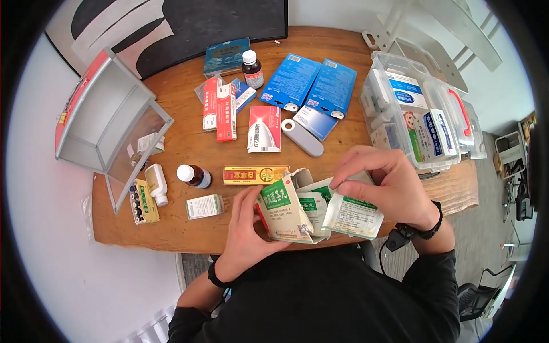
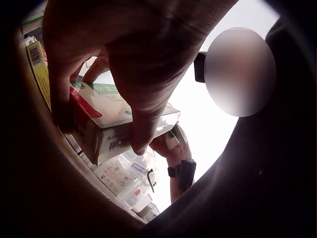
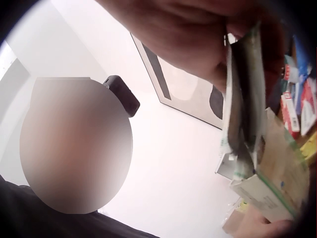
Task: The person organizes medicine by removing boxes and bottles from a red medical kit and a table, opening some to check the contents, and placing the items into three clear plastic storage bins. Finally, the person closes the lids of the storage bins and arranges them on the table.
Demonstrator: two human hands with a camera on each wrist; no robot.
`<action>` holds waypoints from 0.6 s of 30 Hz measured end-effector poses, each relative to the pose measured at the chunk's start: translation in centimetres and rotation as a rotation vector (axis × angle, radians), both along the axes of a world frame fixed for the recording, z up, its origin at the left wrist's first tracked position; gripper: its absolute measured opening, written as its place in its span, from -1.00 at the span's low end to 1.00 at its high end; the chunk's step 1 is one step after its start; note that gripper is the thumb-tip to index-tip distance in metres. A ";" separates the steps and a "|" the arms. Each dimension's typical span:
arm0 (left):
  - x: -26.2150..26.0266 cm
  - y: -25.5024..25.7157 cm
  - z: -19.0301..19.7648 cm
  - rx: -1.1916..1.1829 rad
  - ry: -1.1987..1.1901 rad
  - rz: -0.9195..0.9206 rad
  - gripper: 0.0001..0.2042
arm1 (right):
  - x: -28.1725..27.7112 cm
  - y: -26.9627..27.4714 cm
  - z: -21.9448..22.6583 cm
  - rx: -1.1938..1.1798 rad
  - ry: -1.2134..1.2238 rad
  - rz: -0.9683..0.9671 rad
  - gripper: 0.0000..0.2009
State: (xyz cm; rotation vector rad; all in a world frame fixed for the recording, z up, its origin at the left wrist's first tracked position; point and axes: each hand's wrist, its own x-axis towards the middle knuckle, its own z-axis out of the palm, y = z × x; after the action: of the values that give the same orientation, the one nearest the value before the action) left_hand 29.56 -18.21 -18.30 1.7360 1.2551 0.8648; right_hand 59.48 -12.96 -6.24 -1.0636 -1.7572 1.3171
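Observation:
My left hand (image 1: 247, 231) grips an opened white-and-green medicine box (image 1: 283, 212) over the table's front edge. In the left wrist view the thumb lies along one side of the box (image 2: 111, 134), fingers on the other. My right hand (image 1: 382, 178) pinches the top of a white sachet (image 1: 353, 218) with green print, between thumb and fingers, just right of the box. Another printed sachet (image 1: 312, 209) shows at the box's open end. From the right wrist, the pinched sachet (image 3: 255, 84) overlaps the box's open end (image 3: 267, 183).
A yellow box (image 1: 256, 175) lies just beyond my left hand. Farther back are red-and-white boxes (image 1: 264, 129), blue packs (image 1: 290, 81) and a grey device (image 1: 303, 138). At left, a brown bottle (image 1: 194, 176) lies near an open-lidded case (image 1: 108, 114). A clear plastic bin (image 1: 372, 103) stands right.

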 end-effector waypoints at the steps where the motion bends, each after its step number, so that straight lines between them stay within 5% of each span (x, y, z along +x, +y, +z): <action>1: -0.1 0.0 -0.1 0.000 0.002 0.000 0.18 | 0.0 -0.1 0.1 -0.020 0.038 -0.028 -0.88; 6: -0.3 0.3 -1.5 -0.088 -0.213 -0.024 0.21 | 0.5 -0.3 0.4 -0.074 0.154 -0.192 -0.89; 10: -0.8 0.1 -2.1 -0.168 -0.293 -0.024 0.26 | 1.1 -0.3 -1.5 0.110 0.178 -0.389 -0.87; 13: -0.5 0.0 -2.2 -0.192 -0.416 -0.065 0.24 | 0.9 -0.6 -2.6 0.482 -0.316 -0.384 -0.78; 18: -0.3 0.2 -2.5 -0.156 -0.349 -0.045 0.25 | 0.4 -1.4 -6.4 0.597 -0.488 -0.245 -0.83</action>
State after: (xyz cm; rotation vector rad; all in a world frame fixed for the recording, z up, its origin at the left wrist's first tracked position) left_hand 29.28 -17.97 -20.77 1.4128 1.0183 0.9684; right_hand 59.85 -14.40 -12.59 -1.2462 -2.0926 0.3434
